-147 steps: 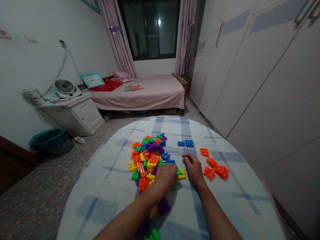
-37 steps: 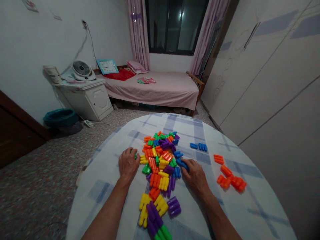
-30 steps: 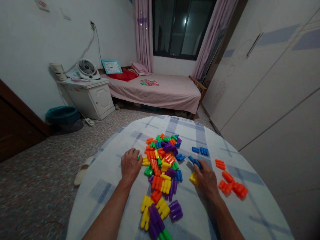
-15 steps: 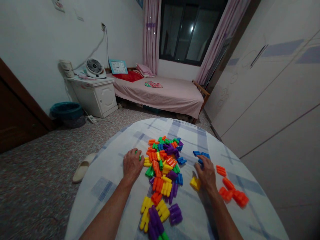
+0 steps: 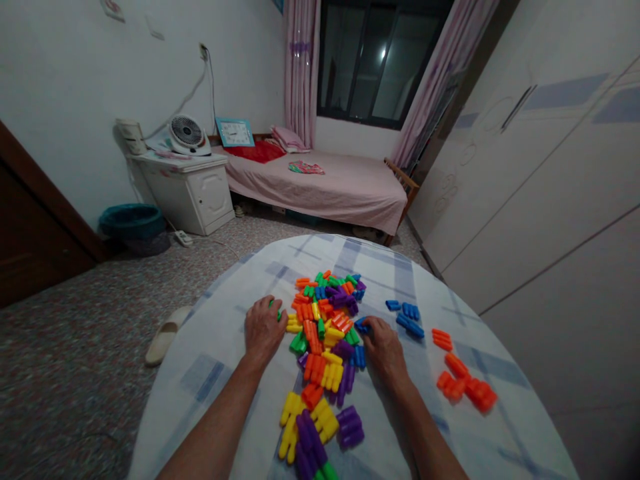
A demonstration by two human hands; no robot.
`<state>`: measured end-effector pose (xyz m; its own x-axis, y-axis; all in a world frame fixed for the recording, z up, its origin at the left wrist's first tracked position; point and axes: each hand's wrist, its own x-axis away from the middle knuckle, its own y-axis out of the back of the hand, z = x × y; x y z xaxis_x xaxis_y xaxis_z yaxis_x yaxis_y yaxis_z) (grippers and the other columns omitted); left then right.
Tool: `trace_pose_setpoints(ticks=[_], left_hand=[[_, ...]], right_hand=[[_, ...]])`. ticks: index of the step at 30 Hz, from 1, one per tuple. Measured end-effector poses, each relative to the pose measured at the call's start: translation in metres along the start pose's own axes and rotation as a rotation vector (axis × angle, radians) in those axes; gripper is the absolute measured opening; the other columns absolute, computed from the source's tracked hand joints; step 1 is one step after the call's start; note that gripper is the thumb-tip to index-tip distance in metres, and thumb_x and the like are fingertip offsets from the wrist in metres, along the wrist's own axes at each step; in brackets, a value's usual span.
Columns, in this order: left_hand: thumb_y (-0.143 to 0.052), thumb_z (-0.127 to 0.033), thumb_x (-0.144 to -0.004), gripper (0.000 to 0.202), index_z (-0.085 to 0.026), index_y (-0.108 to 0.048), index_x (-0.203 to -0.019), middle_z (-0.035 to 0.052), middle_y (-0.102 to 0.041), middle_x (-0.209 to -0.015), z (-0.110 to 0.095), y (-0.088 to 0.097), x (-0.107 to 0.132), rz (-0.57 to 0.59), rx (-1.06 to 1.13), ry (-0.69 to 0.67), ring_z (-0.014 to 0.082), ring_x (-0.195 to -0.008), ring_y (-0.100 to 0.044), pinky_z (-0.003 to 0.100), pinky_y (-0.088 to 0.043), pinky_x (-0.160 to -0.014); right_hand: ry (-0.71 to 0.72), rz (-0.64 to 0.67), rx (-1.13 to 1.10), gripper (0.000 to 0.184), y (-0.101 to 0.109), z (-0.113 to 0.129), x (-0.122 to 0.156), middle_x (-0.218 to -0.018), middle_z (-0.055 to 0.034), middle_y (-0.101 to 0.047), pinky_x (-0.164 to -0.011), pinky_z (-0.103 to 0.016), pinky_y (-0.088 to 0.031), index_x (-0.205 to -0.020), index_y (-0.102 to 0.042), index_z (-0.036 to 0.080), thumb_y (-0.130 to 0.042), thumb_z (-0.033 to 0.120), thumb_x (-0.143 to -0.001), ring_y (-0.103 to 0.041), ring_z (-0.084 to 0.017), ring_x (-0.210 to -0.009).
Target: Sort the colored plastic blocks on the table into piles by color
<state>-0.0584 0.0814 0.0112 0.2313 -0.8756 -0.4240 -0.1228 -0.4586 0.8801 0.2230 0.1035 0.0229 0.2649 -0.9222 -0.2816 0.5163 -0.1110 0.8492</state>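
My left hand [image 5: 263, 331] rests at the left side of a heap of multicoloured plastic stick bricks [image 5: 320, 327], curled over a green brick [image 5: 274, 304] that barely shows at its fingertips. My right hand [image 5: 384, 348] lies at the heap's right side, its fingertips on a blue brick [image 5: 363, 325]. Both stand on a round table with a blue-checked cloth [image 5: 210, 387]. Nearer me, yellow bricks [image 5: 303, 427] and purple bricks [image 5: 350, 427] lie in separate clusters.
To the right of my right hand lie a group of blue bricks [image 5: 409, 319] and a group of orange bricks [image 5: 463, 377]. A white slipper [image 5: 165, 343] lies on the speckled floor left of the table. A wardrobe stands to the right, with a bed ahead.
My right hand has moved left from the blue group to the heap, and that group now has more bricks. The yellow brick beside that hand no longer shows. My left hand stays put.
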Motion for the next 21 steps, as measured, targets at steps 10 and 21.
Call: trace_pose_setpoints(ticks=[10, 21], left_hand=[[-0.047, -0.026, -0.085, 0.023, -0.021, -0.062, -0.102, 0.0082, -0.059, -0.115, 0.001, -0.003, 0.0, 0.001, 0.01, 0.002, 0.0242, -0.104, -0.053, 0.037, -0.041, -0.088], [-0.047, -0.027, -0.085, 0.023, -0.02, -0.062, -0.102, 0.0078, -0.059, -0.114, 0.002, -0.004, 0.0, -0.016, 0.02, -0.007, 0.0247, -0.103, -0.052, 0.037, -0.041, -0.087]], right_hand=[[-0.18, -0.191, 0.131, 0.03, 0.028, -0.039, -0.011, -0.099, -0.0096, -0.066, -0.081, -0.036, -0.044, -0.102, -0.062, 0.018, -0.044, 0.035, -0.084, -0.059, -0.024, -0.092], [-0.094, -0.222, 0.1, 0.032, 0.041, -0.052, -0.005, -0.106, -0.012, -0.063, -0.091, -0.043, -0.042, -0.106, -0.062, 0.017, -0.046, 0.033, -0.084, -0.056, -0.026, -0.101]])
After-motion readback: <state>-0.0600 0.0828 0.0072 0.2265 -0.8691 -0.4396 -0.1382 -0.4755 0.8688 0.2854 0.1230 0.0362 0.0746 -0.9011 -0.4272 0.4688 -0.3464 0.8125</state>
